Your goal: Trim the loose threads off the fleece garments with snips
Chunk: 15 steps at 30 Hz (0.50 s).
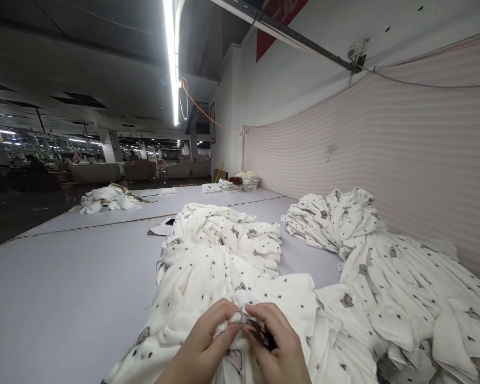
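Observation:
A heap of white printed fabric (220, 256) with small dark motifs lies on the grey table (64, 298) in front of me. My left hand (202, 349) pinches a fold of this fabric at the bottom centre. My right hand (278, 346) is closed beside it, fingertips meeting the left, gripping the same fold together with a small dark object (260, 330) that I cannot make out clearly.
A second pile of the same fabric (384, 266) spreads along the striped wall covering (384, 144) at the right. Another white bundle (106, 198) and folded stacks (240, 182) sit far back. A flat paper with a dark item (162, 226) lies behind the heap.

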Motion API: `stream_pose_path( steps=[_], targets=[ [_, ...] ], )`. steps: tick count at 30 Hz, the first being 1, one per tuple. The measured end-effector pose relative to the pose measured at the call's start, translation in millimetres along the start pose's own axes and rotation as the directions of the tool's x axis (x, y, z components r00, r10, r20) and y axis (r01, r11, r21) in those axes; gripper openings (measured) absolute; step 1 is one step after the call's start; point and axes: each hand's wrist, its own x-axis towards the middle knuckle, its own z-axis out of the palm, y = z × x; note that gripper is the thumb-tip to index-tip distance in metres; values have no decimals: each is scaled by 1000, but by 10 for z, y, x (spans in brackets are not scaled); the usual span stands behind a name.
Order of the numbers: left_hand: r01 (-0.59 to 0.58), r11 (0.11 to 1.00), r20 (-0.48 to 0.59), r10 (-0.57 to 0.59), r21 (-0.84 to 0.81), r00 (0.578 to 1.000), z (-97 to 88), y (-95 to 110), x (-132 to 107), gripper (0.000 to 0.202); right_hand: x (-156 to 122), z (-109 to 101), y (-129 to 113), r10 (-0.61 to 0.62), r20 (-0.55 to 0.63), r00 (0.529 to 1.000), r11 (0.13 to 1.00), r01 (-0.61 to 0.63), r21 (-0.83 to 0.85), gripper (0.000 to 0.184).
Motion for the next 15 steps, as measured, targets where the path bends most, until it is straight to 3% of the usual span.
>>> stream_pose_path(
  steps=[5,8,15],
  targets=[
    [143,987,-140,-132,71,981,25,-13,-50,28,49,-11,-36,165,60,984,986,-164,-17,22],
    [162,983,-127,-151,85,980,65,36,-17,23,60,39,-65,210,31,977,977,-209,-32,27],
    [229,950,-182,-269,-214,946,98,25,43,30,49,-17,-72,235,48,971,972,-236,15,21]
  ],
)
